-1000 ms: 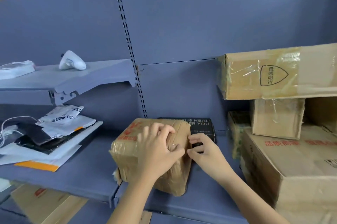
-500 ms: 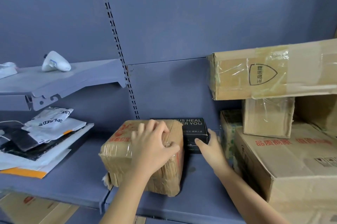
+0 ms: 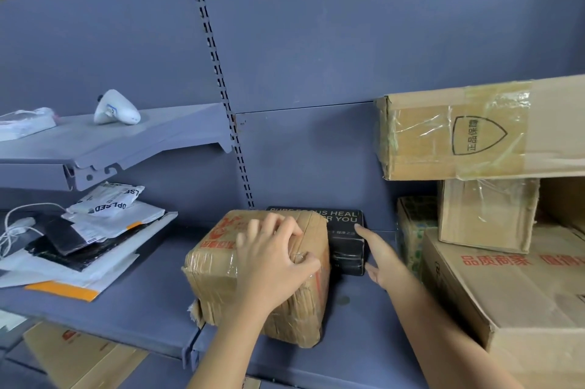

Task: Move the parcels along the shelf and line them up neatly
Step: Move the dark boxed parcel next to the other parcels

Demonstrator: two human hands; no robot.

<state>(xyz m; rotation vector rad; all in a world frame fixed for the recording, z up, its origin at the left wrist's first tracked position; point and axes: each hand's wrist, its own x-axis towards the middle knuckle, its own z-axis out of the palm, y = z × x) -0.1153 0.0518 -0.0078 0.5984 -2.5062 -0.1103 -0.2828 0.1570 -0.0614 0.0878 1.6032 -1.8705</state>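
Honestly, the taped parcel [image 3: 215,278] mid-shelf [image 3: 126,303] looks squashy and slick, so the left hand [image 3: 272,262] gripping its top edge seems right, while the right hand [image 3: 380,259], fingers straight, touches the stiffer black box [image 3: 345,240] just behind.

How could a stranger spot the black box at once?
On the lower shelf, between the mailers at left and the stacked cartons at right, look at the back. Behind the taped brown parcel sits the black box, touched by the right hand. Its neighbours are brown cardboard; it is black with white lettering.
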